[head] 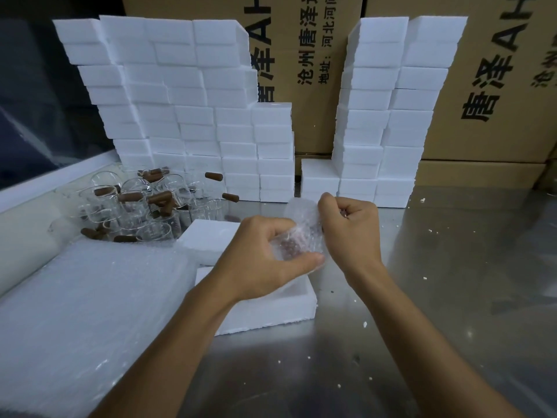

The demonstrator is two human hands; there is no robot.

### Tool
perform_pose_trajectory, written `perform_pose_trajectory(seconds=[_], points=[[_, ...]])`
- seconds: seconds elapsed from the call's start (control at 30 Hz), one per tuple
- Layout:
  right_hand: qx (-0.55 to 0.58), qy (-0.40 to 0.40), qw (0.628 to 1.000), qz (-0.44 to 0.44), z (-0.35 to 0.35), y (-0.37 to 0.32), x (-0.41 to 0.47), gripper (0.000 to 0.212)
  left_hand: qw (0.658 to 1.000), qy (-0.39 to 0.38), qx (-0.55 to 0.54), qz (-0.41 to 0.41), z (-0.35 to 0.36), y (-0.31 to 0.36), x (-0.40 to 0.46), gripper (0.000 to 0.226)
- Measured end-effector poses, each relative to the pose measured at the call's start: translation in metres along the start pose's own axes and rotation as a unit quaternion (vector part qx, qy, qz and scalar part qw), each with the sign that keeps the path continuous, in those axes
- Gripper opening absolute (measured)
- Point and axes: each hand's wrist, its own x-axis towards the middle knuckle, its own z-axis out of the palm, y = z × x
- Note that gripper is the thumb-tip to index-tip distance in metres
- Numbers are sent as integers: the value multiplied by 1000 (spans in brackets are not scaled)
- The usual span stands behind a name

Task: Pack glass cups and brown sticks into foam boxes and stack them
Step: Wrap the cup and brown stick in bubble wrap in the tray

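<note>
Both hands, left hand (pixel 265 254) and right hand (pixel 349 224), clamp the wrapped cup (pixel 298 239) over the open box (pixel 271 303); stacks (pixel 187 116) built, loose cups (pixel 135 200) left

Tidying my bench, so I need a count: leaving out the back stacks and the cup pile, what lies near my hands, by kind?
Foam pieces: 2, a foam block and an open foam box
Bubble-wrapped bundle, gripped by left hand and right hand: 1
Bubble-wrap pile: 1
Total: 4
</note>
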Motion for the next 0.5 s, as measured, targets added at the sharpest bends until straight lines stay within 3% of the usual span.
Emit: perform_pose_trajectory(seconds=[0.2, 0.27, 0.33, 0.4, 0.5], points=[[15, -3, 1000, -23, 4, -1, -2, 55, 999, -20, -46, 3, -6, -4, 1, 23], [33, 5, 999, -13, 3, 1, 0, 57, 997, 60, -22, 31, 2, -6, 2, 23], [56, 15, 998, 7, 2, 3, 2, 59, 980, 194, 13, 32, 16, -7, 3, 35], [88, 3, 996, 24, 3, 4, 2, 56, 966, 245, -62, -46, 29, -6, 3, 54], [139, -72, 985, 77, 5, 1, 0, 62, 914, 197, -296, -196, 35, -9, 5, 77]])
